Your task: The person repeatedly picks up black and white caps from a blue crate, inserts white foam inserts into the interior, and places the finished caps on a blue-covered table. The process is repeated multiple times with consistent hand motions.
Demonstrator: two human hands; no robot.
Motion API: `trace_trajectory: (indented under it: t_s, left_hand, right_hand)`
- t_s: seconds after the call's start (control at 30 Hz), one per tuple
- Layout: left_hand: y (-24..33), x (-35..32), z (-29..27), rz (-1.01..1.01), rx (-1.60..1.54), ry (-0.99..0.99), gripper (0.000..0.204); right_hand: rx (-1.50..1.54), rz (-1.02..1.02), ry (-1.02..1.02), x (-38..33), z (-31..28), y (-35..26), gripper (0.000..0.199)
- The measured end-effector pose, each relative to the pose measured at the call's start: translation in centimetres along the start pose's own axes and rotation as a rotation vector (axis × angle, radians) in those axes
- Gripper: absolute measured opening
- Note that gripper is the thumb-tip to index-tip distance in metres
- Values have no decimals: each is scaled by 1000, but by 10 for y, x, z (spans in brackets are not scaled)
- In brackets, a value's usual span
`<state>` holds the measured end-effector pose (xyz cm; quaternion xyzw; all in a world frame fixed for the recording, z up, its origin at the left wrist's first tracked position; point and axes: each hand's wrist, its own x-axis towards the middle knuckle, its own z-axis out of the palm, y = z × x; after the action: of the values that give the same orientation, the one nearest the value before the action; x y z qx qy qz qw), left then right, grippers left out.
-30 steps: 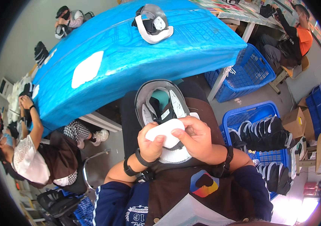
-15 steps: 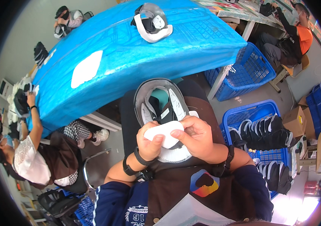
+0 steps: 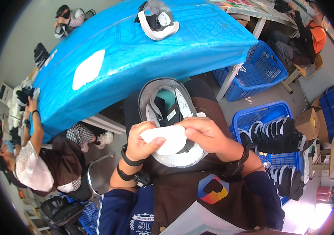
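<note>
A cap (image 3: 148, 98) lies upturned on my lap, its dark crown opening away from me and its white brim (image 3: 180, 159) toward me. Just above the brim, a smooth white rounded piece (image 3: 167, 139) is gripped at both ends. My left hand (image 3: 142, 138) pinches its left end, thumb on top. At the other end, my right hand (image 3: 208, 135) has thumb and fingers closed on its edge. Whether this piece is joined to the cap cannot be made out.
Ahead stands a blue-covered table (image 3: 128, 74) bearing another cap (image 3: 157, 23) and a white patch (image 3: 89, 69). To my right, a blue basket (image 3: 261, 111) holds rows of black caps (image 3: 272, 135) beside a cardboard box (image 3: 308, 124). A co-worker (image 3: 37, 168) sits at my left.
My left hand has shifted left and turned, tilting the white piece. My right hand has moved slightly up and right, so more of the brim shows beneath. Both hands keep hold.
</note>
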<state>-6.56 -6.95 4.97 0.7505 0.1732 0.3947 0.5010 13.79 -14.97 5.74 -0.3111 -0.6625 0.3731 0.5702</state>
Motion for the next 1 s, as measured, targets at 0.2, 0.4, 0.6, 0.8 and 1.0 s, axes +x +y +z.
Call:
trace_trajectory:
  t_s: [0.2,0.4,0.6,0.8,1.0]
  left_hand:
    - [-13,4,-12,-22,-183,-278,50]
    - [-17,10,-5,-24,-48,-40,78]
    - [-9,15,5,100,688,177,29]
    - [-28,3,6,102,974,295,45]
    - [-46,-14,10,-203,533,147,85]
  right_hand:
    - [339,347,-113,-4,-16,4,26]
    - [-375,217,287,6,-24,8,7]
    - [-699,7,311,32,-30,27,14]
    - [-887,-81,139,35,-50,53,17]
    - [-373,277,423,12,-46,66,22]
